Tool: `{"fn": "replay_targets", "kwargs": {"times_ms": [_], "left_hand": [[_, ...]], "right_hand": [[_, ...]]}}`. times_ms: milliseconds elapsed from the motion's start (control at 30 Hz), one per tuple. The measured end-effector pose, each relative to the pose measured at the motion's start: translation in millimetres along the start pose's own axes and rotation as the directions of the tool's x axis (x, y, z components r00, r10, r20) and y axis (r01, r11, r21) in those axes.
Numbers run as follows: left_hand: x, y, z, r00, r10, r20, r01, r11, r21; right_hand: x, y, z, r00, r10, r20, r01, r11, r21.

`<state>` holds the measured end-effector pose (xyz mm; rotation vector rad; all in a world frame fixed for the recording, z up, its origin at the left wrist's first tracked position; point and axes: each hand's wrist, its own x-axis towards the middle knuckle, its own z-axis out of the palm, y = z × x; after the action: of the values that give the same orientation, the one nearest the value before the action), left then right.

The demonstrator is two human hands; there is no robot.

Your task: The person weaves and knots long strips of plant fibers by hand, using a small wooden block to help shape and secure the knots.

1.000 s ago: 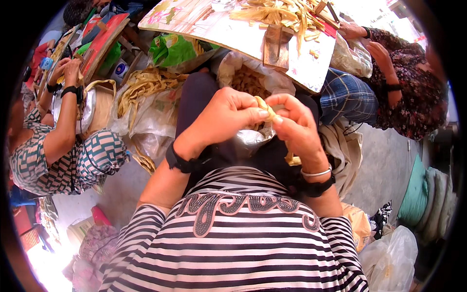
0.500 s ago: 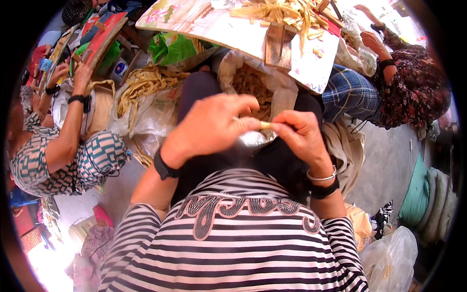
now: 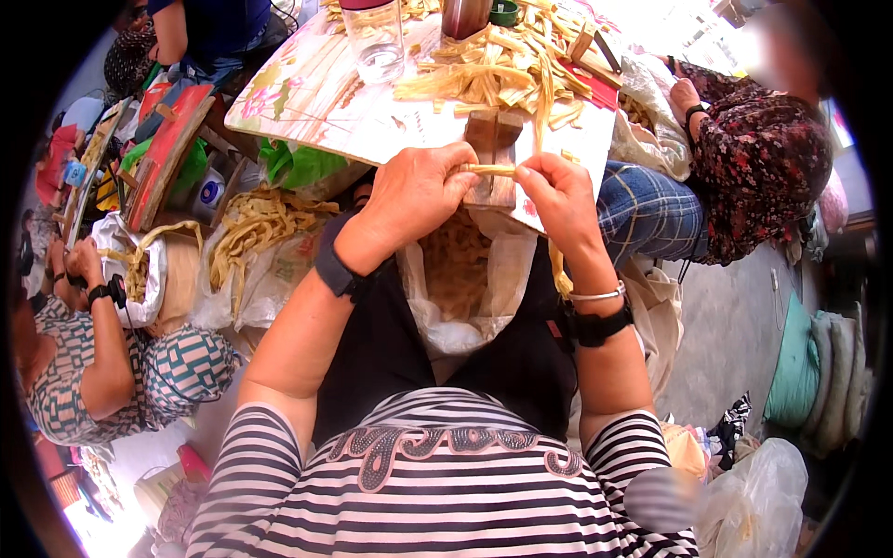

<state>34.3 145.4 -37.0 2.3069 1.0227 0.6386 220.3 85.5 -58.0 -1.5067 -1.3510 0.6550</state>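
A thin pale-yellow strip (image 3: 490, 169) is stretched level between my two hands at the table's near edge. My left hand (image 3: 409, 189) pinches one end, thumb against the fingers. At the other end my right hand (image 3: 561, 189) grips it between thumb and fingertips. A loose yellow length (image 3: 560, 271) hangs below my right hand by the wrist. Just behind the strip, a small wooden block (image 3: 486, 132) with a slot stands on the table edge. Beneath my hands, between my knees, a pale plastic sack (image 3: 420, 296) holds many yellow-brown pieces.
On the patterned table (image 3: 312, 102) lie a heap of yellow strips (image 3: 484, 76), a clear jar (image 3: 376, 46) and a wooden tool (image 3: 593, 54). A co-worker in checked trousers (image 3: 656, 209) sits at the right. Another, in a patterned top (image 3: 70, 381), sits left near a strip-filled bag (image 3: 251, 242).
Both my hands have moved up and forward to the table edge, and my left fingers have closed around the strip. The view takes in more tabletop; the left co-worker's hands are lower.
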Motion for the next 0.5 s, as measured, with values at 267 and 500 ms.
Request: {"fn": "replay_targets", "kwargs": {"times_ms": [267,500], "left_hand": [[-3.1,-10.5,11.2,0.992,-0.123,0.031,0.119,0.987,0.111],[-60.0,27.6,12.2,0.996,-0.085,-0.005,0.085,0.994,-0.071]], "right_hand": [[10.6,11.3,0.9,0.997,-0.067,-0.031,0.042,0.86,-0.509],[-43.8,-18.1,13.4,0.917,0.307,0.255,-0.398,0.756,0.52]]}}
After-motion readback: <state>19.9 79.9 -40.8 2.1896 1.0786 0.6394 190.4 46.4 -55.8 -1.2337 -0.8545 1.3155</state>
